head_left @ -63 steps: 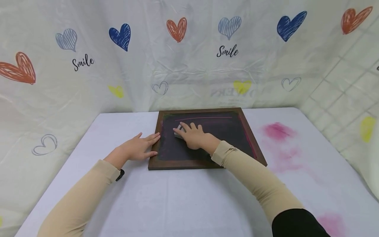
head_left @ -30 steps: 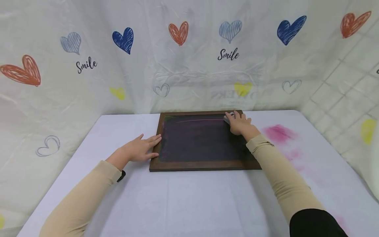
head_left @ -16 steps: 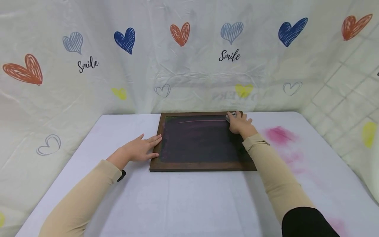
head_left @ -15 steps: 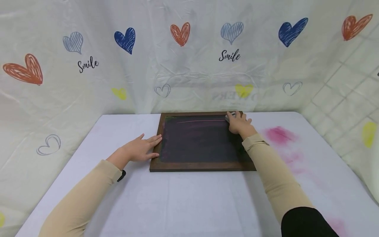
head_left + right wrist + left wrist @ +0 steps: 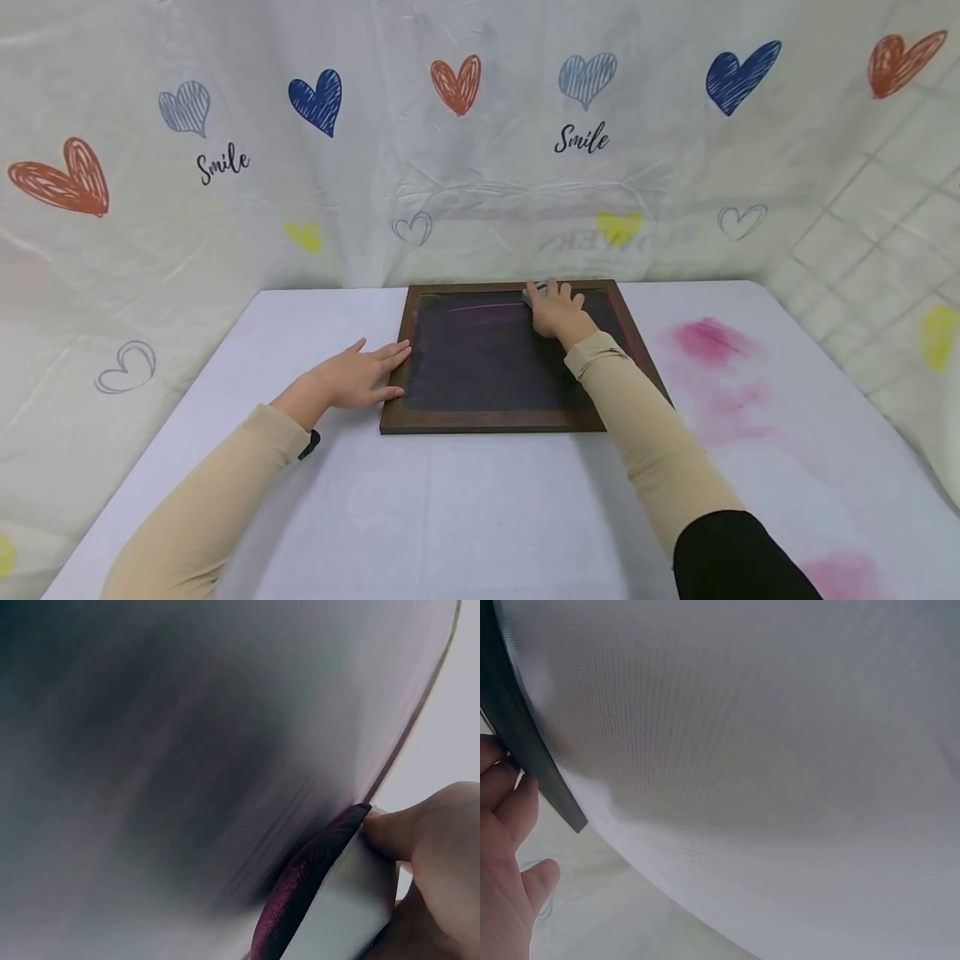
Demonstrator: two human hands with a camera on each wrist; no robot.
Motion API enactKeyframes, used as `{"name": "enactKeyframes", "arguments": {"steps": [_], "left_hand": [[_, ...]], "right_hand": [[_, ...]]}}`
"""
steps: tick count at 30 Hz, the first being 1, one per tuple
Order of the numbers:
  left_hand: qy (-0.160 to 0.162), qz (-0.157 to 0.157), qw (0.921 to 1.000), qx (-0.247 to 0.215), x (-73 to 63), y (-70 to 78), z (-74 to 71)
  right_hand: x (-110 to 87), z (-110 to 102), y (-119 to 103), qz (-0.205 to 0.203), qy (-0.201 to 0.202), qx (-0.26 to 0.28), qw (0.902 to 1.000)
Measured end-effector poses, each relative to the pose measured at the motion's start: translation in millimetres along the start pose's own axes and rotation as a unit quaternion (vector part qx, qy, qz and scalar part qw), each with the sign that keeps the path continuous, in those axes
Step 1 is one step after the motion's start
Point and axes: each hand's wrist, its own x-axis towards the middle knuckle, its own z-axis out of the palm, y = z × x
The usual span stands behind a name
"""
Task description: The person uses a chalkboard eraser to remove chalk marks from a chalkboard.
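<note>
A blackboard (image 5: 480,367) in a brown wooden frame lies on the white-covered table. My left hand (image 5: 352,377) rests with straight fingers on the frame's left side; the left wrist view shows its fingers at the frame edge (image 5: 525,735). My right hand (image 5: 558,315) grips a board eraser (image 5: 337,900) near the far edge of the board. The eraser has a pale body and a dark felt pad stained pink, its felt side against the board. A thin pink chalk line (image 5: 480,307) runs left from the eraser.
Pink chalk smears (image 5: 712,340) mark the white tablecloth (image 5: 480,517) right of the board. Behind the table hangs a pale curtain (image 5: 495,167) printed with hearts.
My right hand moved with the eraser from the board's middle left to its far right corner, then back left along the top. The pink line is shorter. My left hand stayed on the frame.
</note>
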Motion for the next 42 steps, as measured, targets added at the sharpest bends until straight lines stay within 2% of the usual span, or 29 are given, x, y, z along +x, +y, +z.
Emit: {"name": "enactKeyframes", "arguments": {"steps": [12,17,21,24,27,30,37,42], "left_hand": [[-0.001,-0.005,1.0,0.001,0.8,0.4,-0.4],[0.002,-0.004,1.0,-0.001,3.2,0.1,1.7],[0.002,-0.007,1.0,0.0,3.6,-1.7,2.6],[0.001,-0.009,1.0,0.0,3.0,-2.4,2.1],[-0.001,-0.009,1.0,0.0,3.4,-3.2,1.8],[-0.003,-0.009,1.0,0.001,3.6,-2.6,1.5],[-0.008,-0.013,0.9998,-0.008,1.7,-3.0,2.0],[-0.004,-0.01,0.9999,-0.009,1.8,-2.8,2.9]], "right_hand": [[1.7,9.3,-81.6,-0.082,-0.019,-0.032,0.9959],[1.0,18.2,-113.9,-0.115,-0.008,-0.052,0.992],[1.4,25.1,-131.1,-0.15,-0.003,-0.075,0.9858],[3.0,27.7,-135.0,-0.152,-0.003,-0.089,0.9844],[9.1,28.4,-128.4,-0.132,-0.009,-0.083,0.9877],[14.0,25.9,-111.2,-0.11,-0.014,-0.065,0.9917],[18.8,16.5,-50.5,-0.063,-0.011,-0.021,0.9977],[5.1,7.4,-9.3,-0.051,0.003,-0.008,0.9986]]}}
